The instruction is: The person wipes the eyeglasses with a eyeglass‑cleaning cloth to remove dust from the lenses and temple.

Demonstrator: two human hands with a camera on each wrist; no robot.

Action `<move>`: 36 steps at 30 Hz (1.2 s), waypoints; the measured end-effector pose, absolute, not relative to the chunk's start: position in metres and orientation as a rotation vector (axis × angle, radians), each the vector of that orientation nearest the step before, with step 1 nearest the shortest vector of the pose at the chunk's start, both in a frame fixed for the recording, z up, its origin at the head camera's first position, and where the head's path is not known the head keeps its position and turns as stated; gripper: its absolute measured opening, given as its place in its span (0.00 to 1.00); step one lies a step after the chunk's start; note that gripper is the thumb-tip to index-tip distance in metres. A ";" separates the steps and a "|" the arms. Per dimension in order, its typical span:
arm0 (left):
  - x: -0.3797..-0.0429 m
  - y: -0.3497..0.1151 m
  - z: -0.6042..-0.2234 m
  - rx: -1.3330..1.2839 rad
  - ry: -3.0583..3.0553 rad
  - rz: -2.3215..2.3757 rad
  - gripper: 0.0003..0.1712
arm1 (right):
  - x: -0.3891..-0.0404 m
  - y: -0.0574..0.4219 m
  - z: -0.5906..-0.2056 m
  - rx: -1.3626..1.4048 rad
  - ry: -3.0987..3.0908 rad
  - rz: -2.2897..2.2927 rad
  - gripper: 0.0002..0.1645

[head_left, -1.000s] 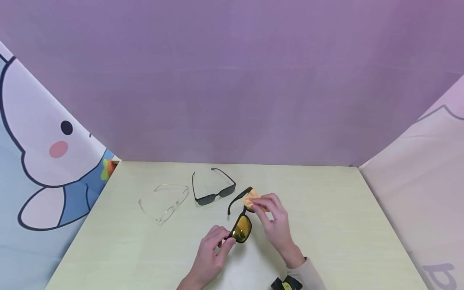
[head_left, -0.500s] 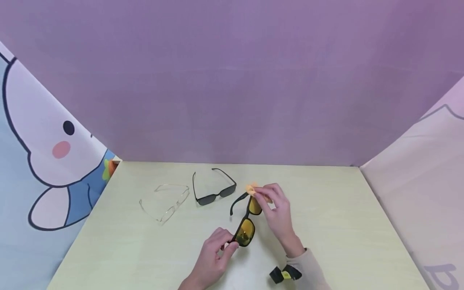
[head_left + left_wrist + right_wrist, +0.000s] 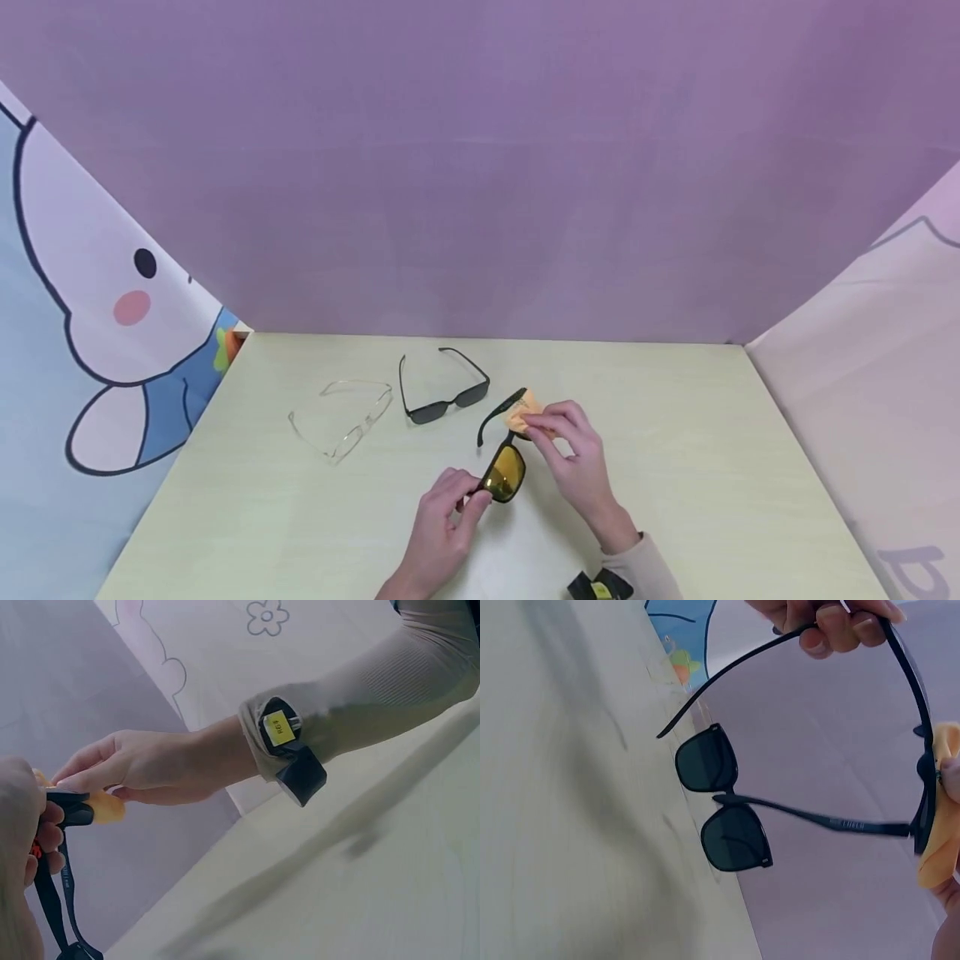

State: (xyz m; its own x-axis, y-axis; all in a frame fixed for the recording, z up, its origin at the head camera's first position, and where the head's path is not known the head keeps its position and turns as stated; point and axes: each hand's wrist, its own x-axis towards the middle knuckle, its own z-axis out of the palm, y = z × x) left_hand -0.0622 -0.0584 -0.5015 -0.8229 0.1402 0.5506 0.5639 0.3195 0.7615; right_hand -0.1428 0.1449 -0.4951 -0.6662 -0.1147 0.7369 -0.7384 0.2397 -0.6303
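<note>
My left hand (image 3: 442,525) grips one end of a pair of black-framed sunglasses with yellow lenses (image 3: 505,473), close to the hinge. Both temples are unfolded, and the frame is raised above the table. In my right hand (image 3: 576,454) an orange cloth (image 3: 522,410) is pinched between thumb and fingers and pressed over the far lens, which it mostly covers. The right wrist view shows the orange cloth (image 3: 941,859) wrapped against the front of the frame, with one temple (image 3: 817,819) pointing away from it.
Black sunglasses with dark lenses (image 3: 429,412) rest on the pale table (image 3: 712,467), temples open toward the back. Left of them lie thin-rimmed clear glasses (image 3: 352,440), also unfolded. A purple backdrop (image 3: 480,183) rises behind the table, with printed cloth panels at both sides.
My right hand has moved the cloth up to the lens's upper edge, uncovering the lens, then back down over it. The left hand keeps its grip, and the sunglasses have tilted slightly.
</note>
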 end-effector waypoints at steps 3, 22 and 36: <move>-0.063 -0.058 -0.499 -0.642 -2.199 -1.523 0.10 | -0.145 0.148 -0.495 0.718 -1.992 1.449 0.17; -0.063 -0.062 -0.499 -0.733 -2.250 -1.515 0.09 | -0.140 0.134 -0.479 0.578 -2.051 1.466 0.15; -0.065 -0.060 -0.504 -0.700 -2.178 -1.512 0.12 | -0.138 0.141 -0.498 0.582 -2.015 1.476 0.17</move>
State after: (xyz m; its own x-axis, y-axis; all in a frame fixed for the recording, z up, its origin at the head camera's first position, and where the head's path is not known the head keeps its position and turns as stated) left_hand -0.0650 -0.0595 -0.5042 -0.7960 0.1751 0.5794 0.6040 0.2908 0.7420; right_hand -0.1385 0.1408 -0.4981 -0.7435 -0.0139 0.6686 -0.6417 0.2962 -0.7075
